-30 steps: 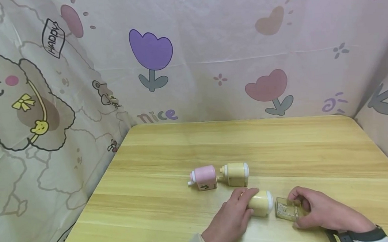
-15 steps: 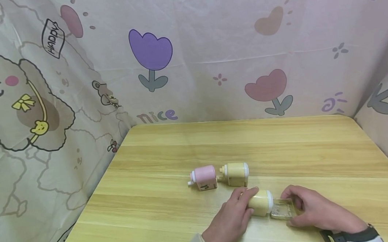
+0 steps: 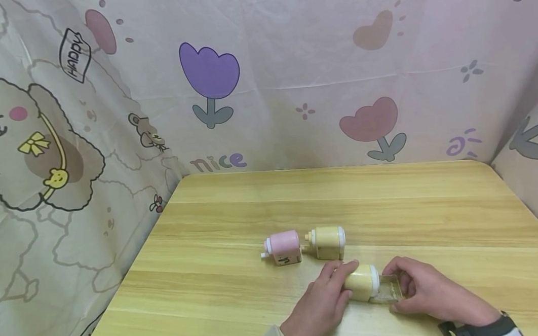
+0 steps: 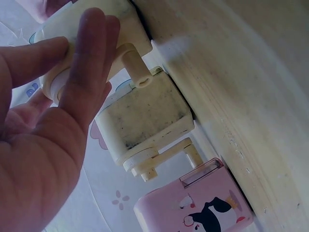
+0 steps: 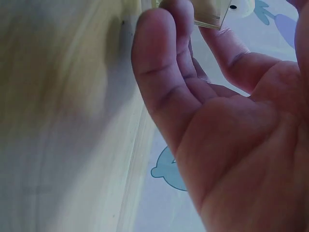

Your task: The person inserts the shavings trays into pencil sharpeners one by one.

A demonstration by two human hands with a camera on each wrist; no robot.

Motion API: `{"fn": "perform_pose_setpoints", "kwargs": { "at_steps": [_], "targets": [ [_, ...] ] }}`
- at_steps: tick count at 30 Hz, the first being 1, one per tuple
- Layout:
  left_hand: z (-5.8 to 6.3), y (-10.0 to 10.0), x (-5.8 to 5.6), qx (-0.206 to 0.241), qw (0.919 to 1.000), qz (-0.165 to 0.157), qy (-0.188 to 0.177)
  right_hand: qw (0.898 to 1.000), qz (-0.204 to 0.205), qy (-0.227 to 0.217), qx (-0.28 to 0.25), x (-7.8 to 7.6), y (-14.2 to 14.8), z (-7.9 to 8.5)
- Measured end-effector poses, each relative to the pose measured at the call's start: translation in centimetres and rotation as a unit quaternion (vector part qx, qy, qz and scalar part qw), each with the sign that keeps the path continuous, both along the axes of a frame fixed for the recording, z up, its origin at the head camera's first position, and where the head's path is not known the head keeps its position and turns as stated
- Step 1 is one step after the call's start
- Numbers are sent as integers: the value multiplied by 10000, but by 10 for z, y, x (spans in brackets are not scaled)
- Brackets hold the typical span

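On the near part of the table stands a yellow hand-crank pencil sharpener, which my left hand grips from its left side. My right hand pinches a clear, yellowish shavings drawer between thumb and fingers. The drawer's left end lies against the sharpener's white-rimmed end and seems partly inside it. In the left wrist view the held sharpener's crank hangs beside my fingers. Only a corner of the drawer shows beyond my fingers in the right wrist view.
Just behind stand a second yellow sharpener and a pink sharpener with a penguin picture, close side by side. The wooden table meets a printed cloth at the back and sides.
My right hand has moved left with the drawer, from a small gap to the sharpener's end and further toward it. The left hand and the sharpener stay in place.
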State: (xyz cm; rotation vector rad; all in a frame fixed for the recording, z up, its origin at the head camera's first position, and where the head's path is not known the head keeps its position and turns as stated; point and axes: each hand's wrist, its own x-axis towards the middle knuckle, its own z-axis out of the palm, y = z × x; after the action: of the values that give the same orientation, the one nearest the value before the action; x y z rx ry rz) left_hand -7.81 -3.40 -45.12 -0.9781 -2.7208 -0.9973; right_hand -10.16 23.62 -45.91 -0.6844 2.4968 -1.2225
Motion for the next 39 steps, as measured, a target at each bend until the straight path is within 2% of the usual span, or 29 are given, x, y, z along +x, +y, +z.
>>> {"fn": "perform_pose_setpoints", "kwargs": {
  "at_steps": [26, 35, 39],
  "targets": [
    [0, 0, 1, -26, 10000, 14, -10, 9984, -77, -555, -68, -1, -10, 1],
    [0, 0, 2, 113, 9999, -39, -18, 9996, 0, -249, -152, 0, -12, -1],
    [1, -1, 2, 44, 9999, 17, 107, 9999, 16, -15, -169, 0, -13, -1]
  ]
}}
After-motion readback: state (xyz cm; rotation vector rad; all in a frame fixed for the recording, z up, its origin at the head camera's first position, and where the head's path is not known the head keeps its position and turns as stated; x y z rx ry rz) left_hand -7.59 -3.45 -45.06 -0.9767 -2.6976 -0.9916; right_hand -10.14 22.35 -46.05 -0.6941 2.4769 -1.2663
